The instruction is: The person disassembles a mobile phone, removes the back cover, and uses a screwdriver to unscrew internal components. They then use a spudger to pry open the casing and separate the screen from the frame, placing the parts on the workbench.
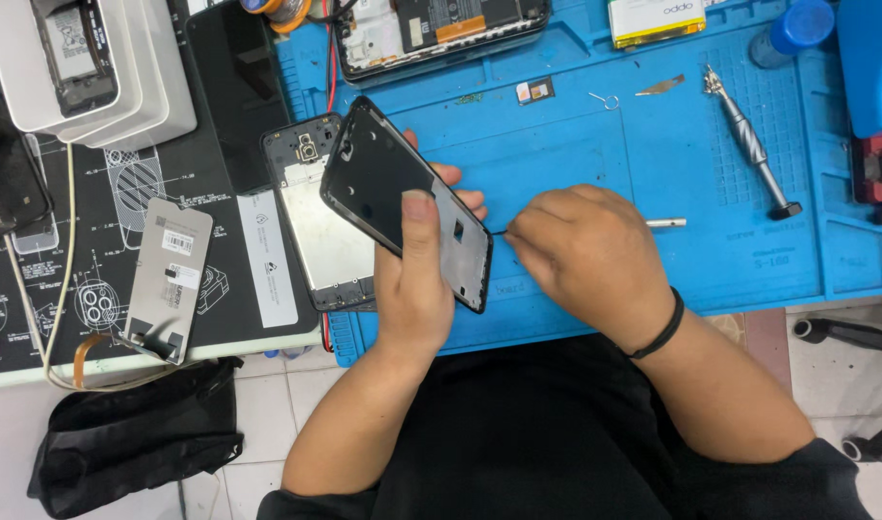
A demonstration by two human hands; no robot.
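Blue work mat covers the bench top, raised rim and small compartments along its far and right edges; left of the blue work mat lies a black mat printed with white line drawings; below the blue work mat, pale tiled floor with dark grout lines; a black bag slumps on the tiles down-left of it; black chair legs with castors show right of it; light even, shadows soft.
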